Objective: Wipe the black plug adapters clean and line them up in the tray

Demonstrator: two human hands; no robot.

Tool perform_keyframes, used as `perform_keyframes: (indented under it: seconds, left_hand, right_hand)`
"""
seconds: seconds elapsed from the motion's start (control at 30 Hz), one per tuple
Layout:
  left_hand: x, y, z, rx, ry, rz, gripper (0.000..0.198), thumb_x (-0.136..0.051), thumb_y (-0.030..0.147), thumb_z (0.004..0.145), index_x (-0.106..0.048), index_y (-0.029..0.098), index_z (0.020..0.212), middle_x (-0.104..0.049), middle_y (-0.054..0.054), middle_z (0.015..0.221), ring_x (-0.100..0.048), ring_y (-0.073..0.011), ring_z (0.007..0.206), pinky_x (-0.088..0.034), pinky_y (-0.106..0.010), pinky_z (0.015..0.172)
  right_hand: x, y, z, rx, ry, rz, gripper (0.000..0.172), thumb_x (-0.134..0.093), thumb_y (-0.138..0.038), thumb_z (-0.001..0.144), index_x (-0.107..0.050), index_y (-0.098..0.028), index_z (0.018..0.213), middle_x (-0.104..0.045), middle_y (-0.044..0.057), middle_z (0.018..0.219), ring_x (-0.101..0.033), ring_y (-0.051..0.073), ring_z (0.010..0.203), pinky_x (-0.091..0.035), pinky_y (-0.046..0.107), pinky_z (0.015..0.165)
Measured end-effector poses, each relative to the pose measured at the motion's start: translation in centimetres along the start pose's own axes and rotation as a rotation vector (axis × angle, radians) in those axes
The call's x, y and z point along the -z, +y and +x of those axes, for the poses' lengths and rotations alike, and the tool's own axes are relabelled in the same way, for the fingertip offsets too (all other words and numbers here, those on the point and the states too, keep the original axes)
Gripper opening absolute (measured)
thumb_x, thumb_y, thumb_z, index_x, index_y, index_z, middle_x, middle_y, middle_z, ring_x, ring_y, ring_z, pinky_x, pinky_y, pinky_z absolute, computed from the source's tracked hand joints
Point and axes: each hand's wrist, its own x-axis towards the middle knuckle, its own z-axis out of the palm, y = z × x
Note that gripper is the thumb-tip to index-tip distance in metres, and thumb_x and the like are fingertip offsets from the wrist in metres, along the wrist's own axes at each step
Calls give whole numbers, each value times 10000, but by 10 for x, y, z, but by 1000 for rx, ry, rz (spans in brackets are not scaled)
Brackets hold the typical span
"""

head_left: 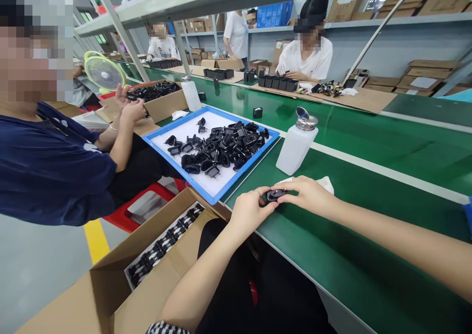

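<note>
Between my two hands, just above the near edge of the green bench, is a black plug adapter (275, 195). My left hand (250, 210) grips its left side with thumb and fingers. From the right, my right hand (304, 194) pinches the same piece. A white cloth (326, 184) lies on the bench behind my right hand, partly covered by it. Beyond my hands, a blue-rimmed tray (212, 199) bears a loose heap of black plug adapters (224, 146), some with their pins showing. The plug's underside is hidden by my fingers.
A white pump bottle (295, 149) stands right behind my hands; another bottle (191, 94) is past the tray. An open cardboard box (99, 294) with packed black pieces sits at my lower left. A co-worker (55, 162) sits at left. One black piece (257, 112) lies on the green belt.
</note>
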Motion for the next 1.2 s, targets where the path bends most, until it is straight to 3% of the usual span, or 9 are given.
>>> perform_keyframes:
  seconds: [0.2,0.47,0.7,0.83,1.03,1.2]
  left_hand:
    - [9,11,1,-88,-61,259,300,-473,353,697,-540,218,957,-618,-19,763,-563,-169,698,-420,-258,623]
    - [11,26,8,-188,-150,444,236,-480,333,651,-536,172,815,-602,-46,735,-567,-202,678,-422,-263,557]
    - [10,17,16,-278,-171,407,237,-437,377,710,-532,215,854,-602,-18,739,-566,-184,692,-418,-252,563]
    - [18,34,17,-168,-250,498,246,-466,391,708,-564,186,803,-602,-50,717,-569,-204,685,-420,-262,545]
    - [25,61,24,-57,-386,555,102,-569,223,643,-591,140,699,-605,-84,738,-570,-196,681,-424,-247,530]
    - [17,62,31,-3,-341,422,76,-626,179,567,-595,140,624,-609,-91,661,-574,-213,633,-422,-265,500]
  right_hand:
    - [13,-5,8,-76,-212,-160,291,-547,-343,664,-546,-218,926,-623,14,834,-558,196,748,-414,282,604]
    - [24,-31,10,-126,-365,-438,133,-536,-250,645,-458,-179,726,-566,22,584,-547,192,517,-266,220,369]
    - [26,-22,10,-183,-343,-421,137,-539,-253,656,-414,-197,668,-562,4,578,-545,178,513,-260,214,367]
    - [23,-16,10,-131,-332,-385,124,-553,-272,644,-449,-206,649,-579,4,592,-556,188,552,-312,224,405]
    - [20,-14,9,-102,-243,-314,61,-529,-195,605,-486,-219,570,-600,-13,604,-573,192,589,-386,239,450]
    - [18,-9,6,-41,-205,-259,75,-489,-156,599,-502,-228,583,-607,-2,627,-580,196,594,-426,260,484]
